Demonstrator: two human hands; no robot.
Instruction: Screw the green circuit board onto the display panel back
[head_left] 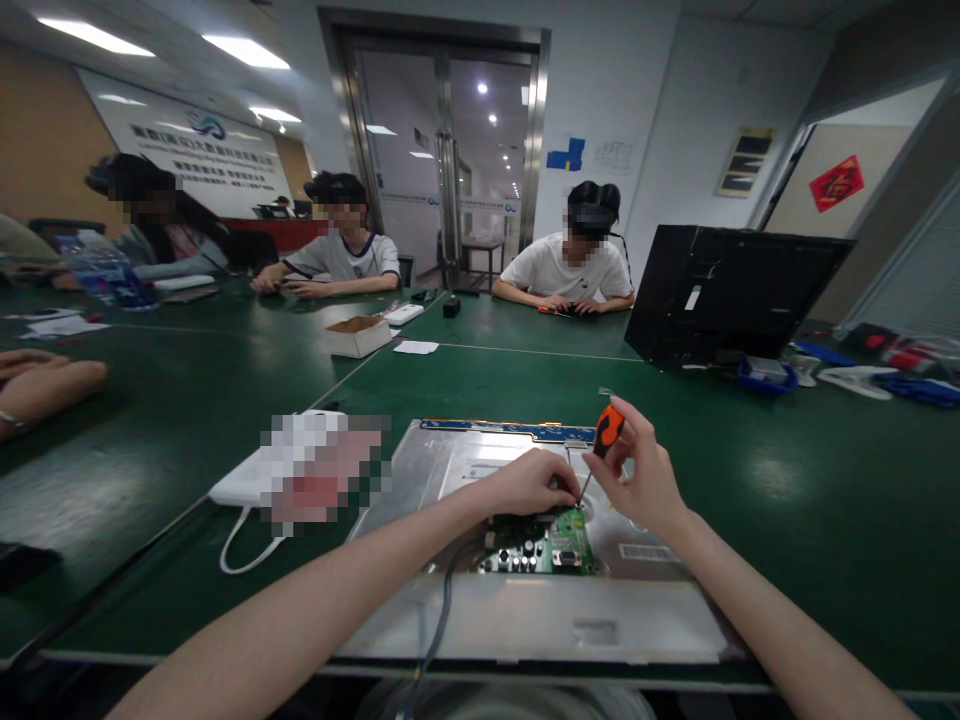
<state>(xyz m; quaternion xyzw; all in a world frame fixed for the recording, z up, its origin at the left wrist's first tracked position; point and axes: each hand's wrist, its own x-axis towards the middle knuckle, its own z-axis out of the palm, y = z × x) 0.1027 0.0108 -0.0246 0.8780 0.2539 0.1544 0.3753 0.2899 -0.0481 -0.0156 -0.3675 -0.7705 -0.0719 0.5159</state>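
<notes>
My right hand (636, 462) is closed round the orange and black handle of a screwdriver (609, 432), which leans with its shaft pointing down and left. The tip meets the upper right corner of a green circuit board (574, 540), where my left hand (534, 482) has its fingers bent close to the shaft. Whether those left fingers pinch a screw or steady the tip is too small to see. The board sits on the metal back of a flat display panel (525, 610), with a blue strip board (495, 432) along its far edge. A dark cable (448, 600) runs off the near edge.
Left of the panel lies a white device (255, 470) with a looped white cable. An open carton (358, 336) stands farther back. At right are a black monitor (720, 290) and a blue tray (766, 376). Several people sit around the green table (510, 375).
</notes>
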